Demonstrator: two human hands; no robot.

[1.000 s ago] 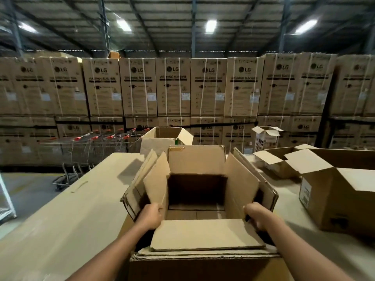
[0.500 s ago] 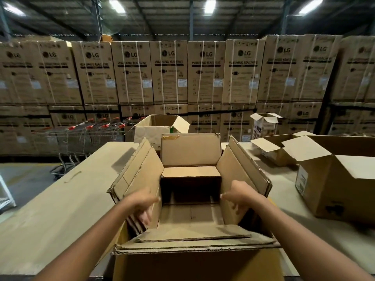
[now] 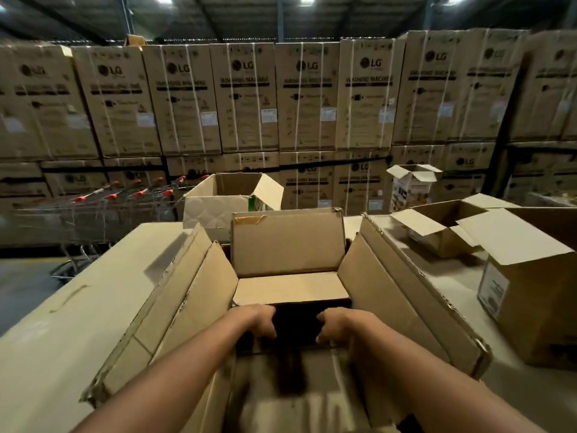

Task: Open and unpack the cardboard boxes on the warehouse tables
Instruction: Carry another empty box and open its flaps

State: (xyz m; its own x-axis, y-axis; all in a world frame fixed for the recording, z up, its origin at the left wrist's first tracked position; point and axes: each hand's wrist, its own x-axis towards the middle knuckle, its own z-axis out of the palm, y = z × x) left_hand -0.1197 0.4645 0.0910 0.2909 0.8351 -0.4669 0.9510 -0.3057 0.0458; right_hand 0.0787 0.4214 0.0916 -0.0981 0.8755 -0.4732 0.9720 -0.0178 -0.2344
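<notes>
- Cardboard box (image 3: 287,245) sits on the tabletop (image 3: 78,307) right in front of me, with its 2 side flaps (image 3: 187,292) spread wide.
- A moment ago my hands were pushing those flaps apart. Now my left hand (image 3: 262,321) and right hand (image 3: 332,326) have dropped close together into the dark inside.
- My fingers (image 3: 271,332) curl downward into shadow, so I cannot tell whether they hold anything.
- I judge the opening done and the unpacking just starting.

The brown cardboard box (image 3: 287,242) stands upright on the table (image 3: 78,323), side flaps splayed outward, far flap raised.
</notes>
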